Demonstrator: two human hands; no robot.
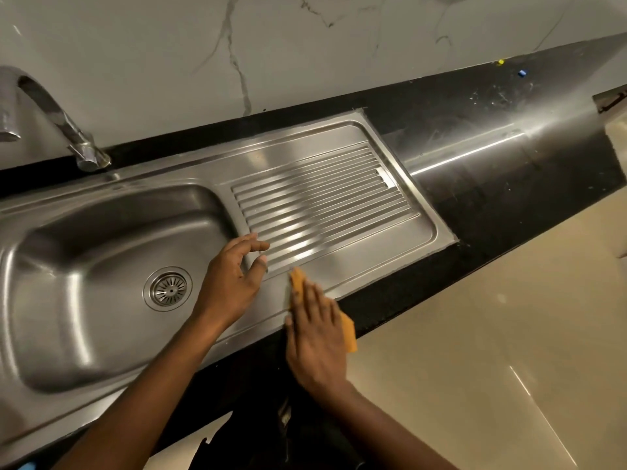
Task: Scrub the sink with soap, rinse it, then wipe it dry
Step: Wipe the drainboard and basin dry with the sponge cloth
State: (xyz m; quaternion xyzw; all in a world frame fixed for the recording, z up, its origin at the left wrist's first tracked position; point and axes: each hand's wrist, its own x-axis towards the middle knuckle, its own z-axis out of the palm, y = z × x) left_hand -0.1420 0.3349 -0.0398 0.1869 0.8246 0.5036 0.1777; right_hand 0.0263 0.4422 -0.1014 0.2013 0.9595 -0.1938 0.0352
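A stainless steel sink [68, 351] with a round drain strainer [168, 289] fills the left. Its ribbed drainboard [322, 198] lies to the right. My right hand [315, 334] lies flat with straight fingers on an orange cloth [349, 334], pressing it on the front rim of the drainboard. My left hand [234, 276] hovers with loosely spread fingers over the edge between basin and drainboard, its fingertips by the ribs, holding nothing. The steel looks shiny, with no foam visible.
A chrome tap [51, 117] stands at the back left against the marble wall [305, 45]. Black countertop [509, 184] runs right of the drainboard, speckled with small bits. Beige floor tiles [492, 334] lie below the counter's front edge.
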